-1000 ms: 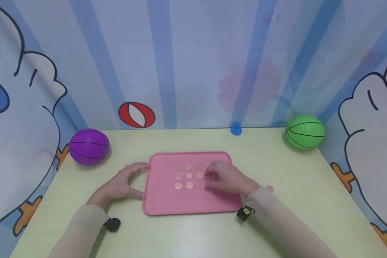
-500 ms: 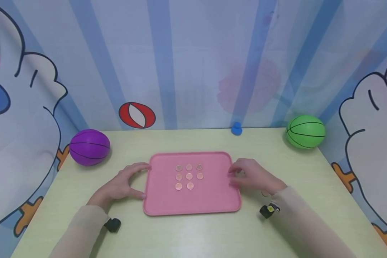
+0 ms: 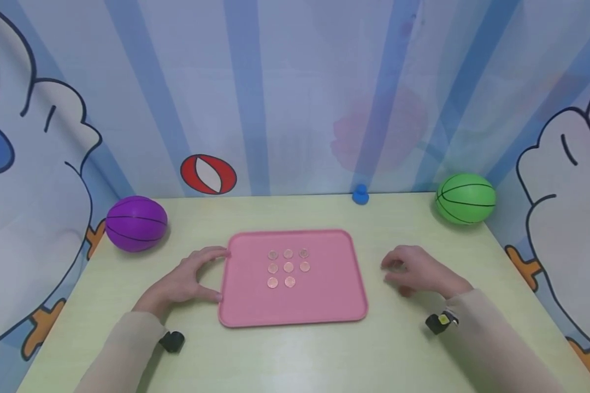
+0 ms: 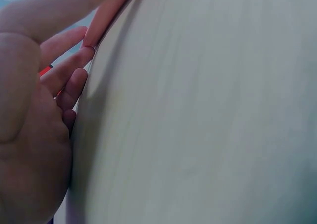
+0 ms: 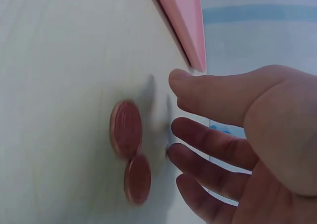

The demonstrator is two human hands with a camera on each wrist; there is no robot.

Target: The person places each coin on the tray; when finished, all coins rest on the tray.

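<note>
A pink tray (image 3: 331,295) lies on the table, holding several copper-coloured coins (image 3: 288,267) in rows: three at the back, three in the middle, two at the front. My left hand (image 3: 179,281) rests at the tray's left edge, thumb and index finger spread and touching the rim. To the right of the tray, my right hand (image 3: 420,271) hovers low over the table with loosely bent fingers and nothing visible between them. Two coins (image 5: 126,130) lie on the table beside its fingertips in the right wrist view; the hand largely hides them from the head view.
A purple ball (image 3: 136,224) sits at the table's back left and a green ball (image 3: 465,199) at the back right. Between them, near the back edge, is a small blue knob-shaped object (image 3: 360,195). A striped curtain (image 3: 295,98) hangs behind the table (image 3: 255,360).
My right hand has moved right, from over the tray to over the table beyond its right edge. The left hand and the coins on the tray have stayed put.
</note>
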